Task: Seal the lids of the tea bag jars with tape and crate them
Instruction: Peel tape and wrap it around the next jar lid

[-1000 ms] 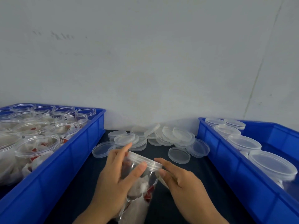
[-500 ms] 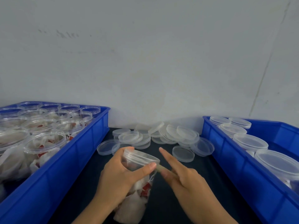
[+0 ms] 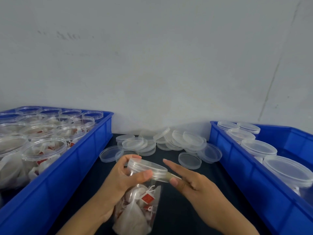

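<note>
- The left hand (image 3: pixel 118 180) grips the jar (image 3: pixel 140 199) just under its lid (image 3: pixel 149 168)
- The right hand (image 3: pixel 199 189) has straight fingers and pinches tape (image 3: pixel 171 175) with its thumb

Hands (image 3: pixel 122 182) hold jar (image 3: pixel 140 200), seemingly taping lid (image 3: pixel 149 168).

Left hand (image 3: pixel 122 182) curled in grip, right hand (image 3: pixel 194 187) fingers extended
</note>
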The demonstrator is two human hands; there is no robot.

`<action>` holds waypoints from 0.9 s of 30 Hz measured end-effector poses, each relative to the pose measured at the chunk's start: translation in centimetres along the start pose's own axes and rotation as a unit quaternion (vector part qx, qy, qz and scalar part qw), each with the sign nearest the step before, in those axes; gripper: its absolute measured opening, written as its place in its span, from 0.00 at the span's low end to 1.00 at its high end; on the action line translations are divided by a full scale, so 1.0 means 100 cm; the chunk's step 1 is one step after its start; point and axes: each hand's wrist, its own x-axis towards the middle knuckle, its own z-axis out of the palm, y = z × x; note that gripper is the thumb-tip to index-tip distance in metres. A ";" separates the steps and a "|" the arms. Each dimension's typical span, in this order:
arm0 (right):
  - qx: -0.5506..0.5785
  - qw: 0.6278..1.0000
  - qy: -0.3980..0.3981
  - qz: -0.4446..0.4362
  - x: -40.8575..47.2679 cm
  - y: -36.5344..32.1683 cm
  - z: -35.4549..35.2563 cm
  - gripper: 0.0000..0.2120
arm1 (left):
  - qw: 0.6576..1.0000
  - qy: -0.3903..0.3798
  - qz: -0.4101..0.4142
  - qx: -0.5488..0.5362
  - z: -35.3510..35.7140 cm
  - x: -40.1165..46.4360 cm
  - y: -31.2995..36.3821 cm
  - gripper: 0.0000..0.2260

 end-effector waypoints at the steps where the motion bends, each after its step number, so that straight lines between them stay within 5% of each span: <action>1: 0.008 1.000 -0.008 0.000 0.000 0.000 0.001 0.22 | 1.000 -0.009 -0.005 -0.008 -0.001 0.000 -0.001 0.53; 8: -0.019 1.000 0.015 -0.003 0.004 0.005 0.005 0.18 | 0.998 -0.052 -0.038 0.006 0.007 -0.002 -0.003 0.46; 12: -0.033 0.998 0.045 0.006 0.004 0.007 0.006 0.17 | 0.978 0.059 0.043 0.195 0.016 -0.005 -0.005 0.29; 14: -0.037 0.998 0.058 0.008 0.002 0.005 0.008 0.17 | 0.953 0.097 0.070 0.277 0.025 -0.008 -0.003 0.35; 16: -0.057 0.995 0.079 -0.004 0.000 0.001 0.012 0.18 | 0.935 0.112 0.047 0.332 0.028 -0.007 -0.004 0.53; 18: -0.098 0.989 0.101 -0.035 -0.002 -0.004 0.017 0.20 | 0.934 0.132 0.017 0.332 0.026 -0.004 -0.004 0.59; 23: -0.158 0.982 0.089 -0.058 -0.004 -0.014 0.017 0.19 | 0.967 0.142 0.021 0.211 0.017 0.000 -0.006 0.39; 27: -0.121 0.990 0.070 -0.031 -0.004 -0.010 0.012 0.22 | 0.971 0.119 0.083 0.191 0.012 -0.002 -0.006 0.39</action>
